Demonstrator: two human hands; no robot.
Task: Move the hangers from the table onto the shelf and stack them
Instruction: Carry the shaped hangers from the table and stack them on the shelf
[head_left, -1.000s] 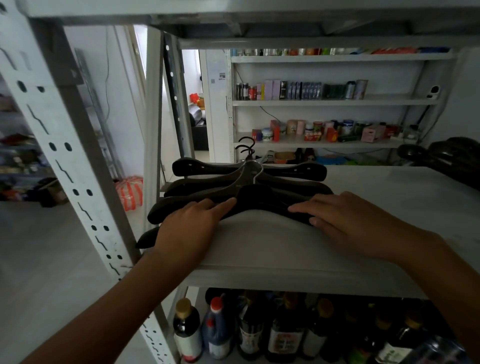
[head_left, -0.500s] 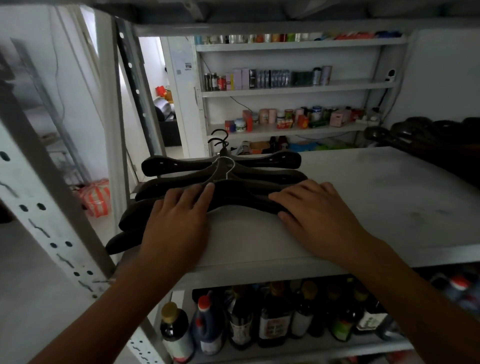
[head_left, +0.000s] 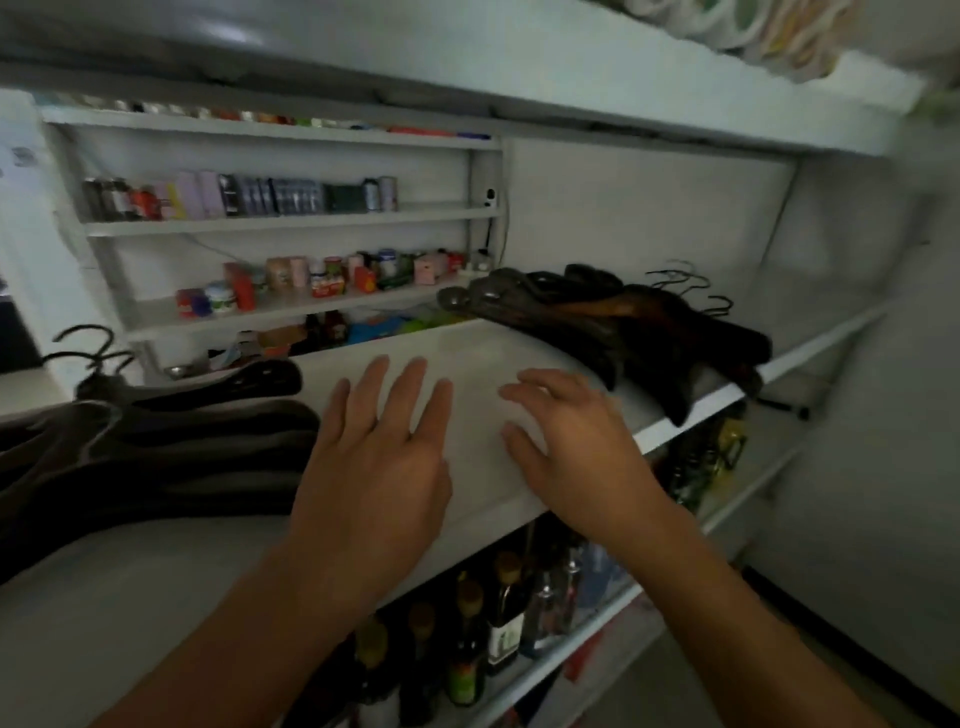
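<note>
Across the shelf (head_left: 467, 348), left hangers (head_left: 156, 457), right hangers (head_left: 597, 319), bottles (head_left: 504, 623) underneath

Both my left hand (head_left: 374, 467) and right hand (head_left: 576, 452) have come off the hangers (head_left: 182, 452) and moved right, fingers spread over the shelf (head_left: 467, 348) near its front edge.

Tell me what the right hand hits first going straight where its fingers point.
Likely nothing: the right hand points across bare shelf toward its back edge. The hanger pile lies to the right of that line; depth is unclear.
</note>
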